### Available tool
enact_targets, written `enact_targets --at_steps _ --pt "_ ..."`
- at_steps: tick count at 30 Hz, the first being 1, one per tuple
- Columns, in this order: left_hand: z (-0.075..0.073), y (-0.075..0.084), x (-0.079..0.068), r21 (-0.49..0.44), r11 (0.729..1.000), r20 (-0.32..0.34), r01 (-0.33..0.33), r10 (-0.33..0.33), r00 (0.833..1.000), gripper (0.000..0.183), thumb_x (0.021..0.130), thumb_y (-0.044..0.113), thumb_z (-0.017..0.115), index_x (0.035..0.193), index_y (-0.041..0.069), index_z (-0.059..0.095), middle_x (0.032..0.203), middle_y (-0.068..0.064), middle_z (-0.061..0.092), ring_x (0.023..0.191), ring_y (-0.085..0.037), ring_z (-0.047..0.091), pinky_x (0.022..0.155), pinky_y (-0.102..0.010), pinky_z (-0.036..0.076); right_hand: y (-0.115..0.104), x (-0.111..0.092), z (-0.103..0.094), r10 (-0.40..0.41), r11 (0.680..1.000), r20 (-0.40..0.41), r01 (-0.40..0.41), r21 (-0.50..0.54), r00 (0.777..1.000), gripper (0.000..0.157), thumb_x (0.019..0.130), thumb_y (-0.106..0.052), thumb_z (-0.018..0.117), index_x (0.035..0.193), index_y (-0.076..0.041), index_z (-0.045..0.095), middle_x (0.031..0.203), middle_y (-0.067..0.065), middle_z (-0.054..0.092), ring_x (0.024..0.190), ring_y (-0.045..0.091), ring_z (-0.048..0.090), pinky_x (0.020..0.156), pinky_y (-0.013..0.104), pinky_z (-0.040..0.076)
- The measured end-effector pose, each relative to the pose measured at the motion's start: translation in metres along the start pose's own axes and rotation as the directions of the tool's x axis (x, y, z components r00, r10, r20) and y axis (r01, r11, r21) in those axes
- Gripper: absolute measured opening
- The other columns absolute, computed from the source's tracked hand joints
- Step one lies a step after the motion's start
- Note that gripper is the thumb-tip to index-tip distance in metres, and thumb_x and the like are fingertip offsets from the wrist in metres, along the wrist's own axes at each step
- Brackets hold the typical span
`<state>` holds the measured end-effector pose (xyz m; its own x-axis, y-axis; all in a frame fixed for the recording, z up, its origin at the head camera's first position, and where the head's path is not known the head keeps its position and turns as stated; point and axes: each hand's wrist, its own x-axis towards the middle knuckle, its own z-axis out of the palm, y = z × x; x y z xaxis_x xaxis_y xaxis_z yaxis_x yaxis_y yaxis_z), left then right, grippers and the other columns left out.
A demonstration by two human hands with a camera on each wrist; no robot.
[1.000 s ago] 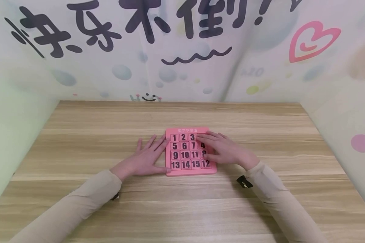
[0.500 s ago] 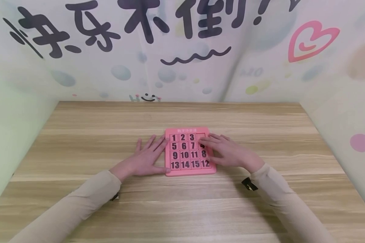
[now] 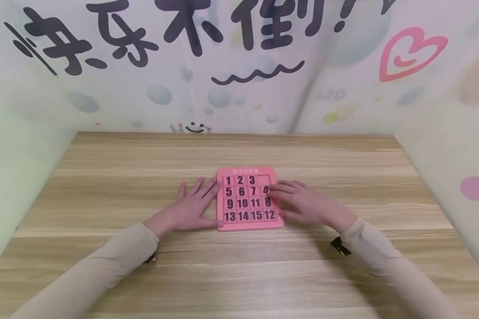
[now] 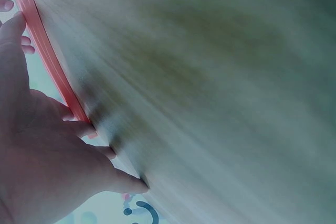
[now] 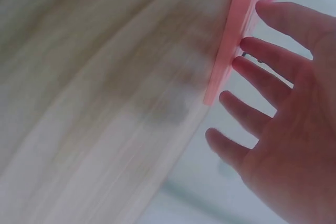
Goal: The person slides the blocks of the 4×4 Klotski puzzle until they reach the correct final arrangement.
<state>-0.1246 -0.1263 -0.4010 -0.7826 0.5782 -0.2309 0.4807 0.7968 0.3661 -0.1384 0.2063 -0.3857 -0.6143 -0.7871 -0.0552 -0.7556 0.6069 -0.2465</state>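
Observation:
A pink sliding number puzzle (image 3: 249,227) lies flat at the middle of the table. Its tiles run in order from 1 to 15 except down the right column, where 4, 8 and 12 sit under a vacant top-right square. My left hand (image 3: 183,209) rests with spread fingers on the table, thumb and fingertips at the frame's left edge. From the right, my right hand (image 3: 305,201) reaches over the frame with extended fingers, its fingertips right at the 4 tile (image 3: 265,190). In the right wrist view its fingers are loosely bent beside the pink frame (image 5: 226,51).
The wooden table (image 3: 143,155) spreads around the puzzle. A white wall (image 3: 247,106) with black characters and coloured spots stands behind it, with side walls at left and right. A black strap piece (image 3: 340,246) shows under the right sleeve.
My right hand has drawn back to the right and toward me, fingertips moving from near the 3 tile to the 4. The top-right gap has come into view. My left hand stays put.

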Motion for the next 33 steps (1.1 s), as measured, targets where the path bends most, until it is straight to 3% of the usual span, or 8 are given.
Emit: enact_targets --at_steps 17,33 --pt "0.0005 0.0003 0.0003 -0.001 1.0 -0.005 0.003 -0.003 1.0 0.102 0.086 0.068 0.054 0.156 0.011 0.008 0.161 -0.01 0.001 0.144 -0.04 -0.003 0.105 -0.068 -0.009 0.0047 -0.0079 0.0029 -0.075 0.995 -0.033 0.072 -0.075 0.997 0.053 0.094 -0.025 0.061 0.141 -0.004 0.049 0.145 0.014 0.045 0.132 0.037 0.04 0.107 0.054 0.032" --pt "0.0013 -0.0008 0.0003 0.005 1.0 -0.008 0.0 0.001 1.0 0.102 0.085 0.069 0.053 0.156 0.011 0.008 0.161 -0.01 0.001 0.144 -0.039 -0.003 0.105 -0.068 -0.009 0.0069 -0.0058 0.0062 -0.043 0.998 -0.051 0.041 -0.051 0.998 0.054 0.094 -0.024 0.062 0.142 -0.004 0.047 0.147 0.013 0.044 0.134 0.036 0.038 0.108 0.055 0.029"
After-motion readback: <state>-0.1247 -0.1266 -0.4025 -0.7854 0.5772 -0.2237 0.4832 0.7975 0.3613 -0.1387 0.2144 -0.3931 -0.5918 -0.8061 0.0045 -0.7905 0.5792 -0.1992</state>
